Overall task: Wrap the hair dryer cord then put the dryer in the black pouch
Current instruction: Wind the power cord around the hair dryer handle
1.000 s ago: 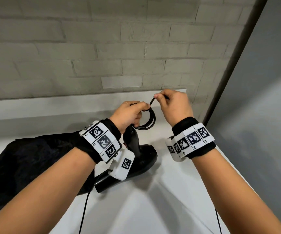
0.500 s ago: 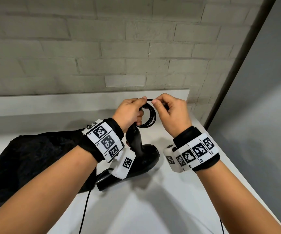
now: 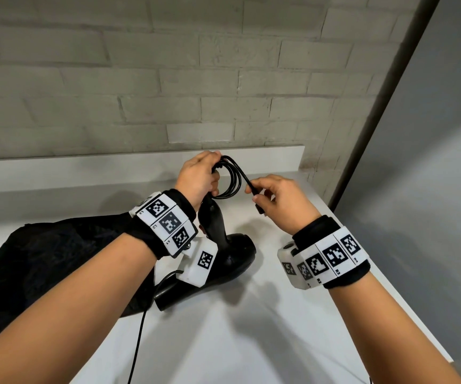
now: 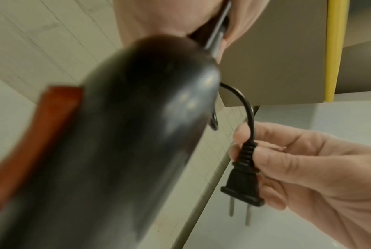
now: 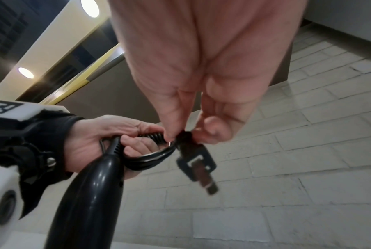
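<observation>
Hair dryer cord, thin & black, now sits looped in left hand above white bench. Right hand moved down, pinching plug; wrap nearly done, pouch next.

The white wrist bands with black square patterns sit just behind each hand. Tiny marks stand next to the squares, but they are too small to read. The black plastic hair dryer shows no words. No other words or numbers can be read.
</observation>
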